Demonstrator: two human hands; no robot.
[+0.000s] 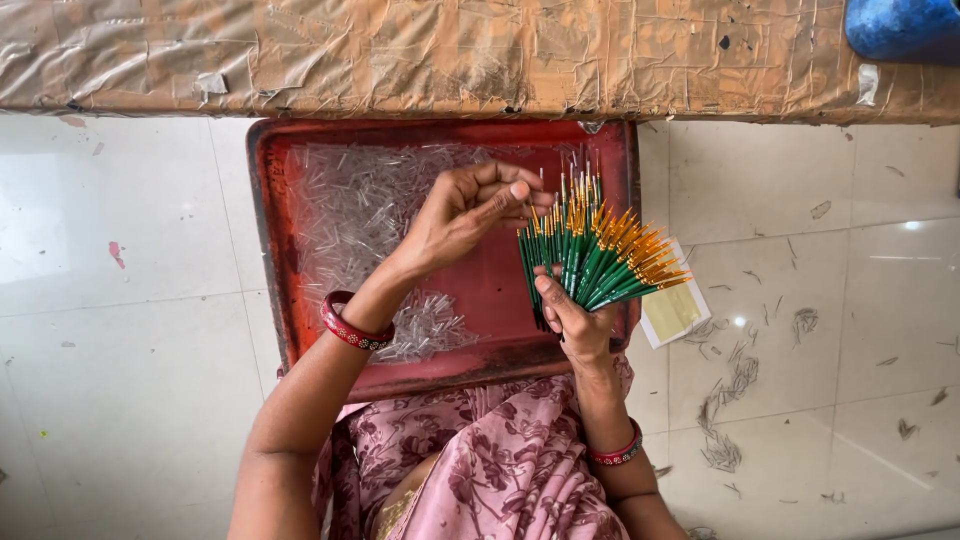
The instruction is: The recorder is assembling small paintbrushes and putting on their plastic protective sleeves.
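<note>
A red metal tray [270, 240] sits on the pale tiled floor [130, 330], its far edge tucked against a ledge wrapped in brown tape [400, 50]. Heaps of small clear plastic tubes [350, 215] fill the tray's left half and spill toward its near rim; the right half is mostly bare red. A yellow slip of paper [675, 310] lies on the floor just beside the tray's right rim, and wisps of dark bristle [735, 385] are scattered further right. A blue object [900, 28] shows at the top right corner.

There is open floor on both sides of the tray; the taped ledge closes off the far side, and the person's pink flowered lap [500, 460] meets the near rim.

The right hand [575, 320] is closed round the lower ends of a fanned bundle of green-handled brushes [595, 255], held over the tray's right part, tips spreading up and rightward. The left hand [465, 215] hovers over the tray with its fingers [510, 190] pinched narrow at one brush tip at the fan's left edge; whether they hold a tube I cannot tell.
</note>
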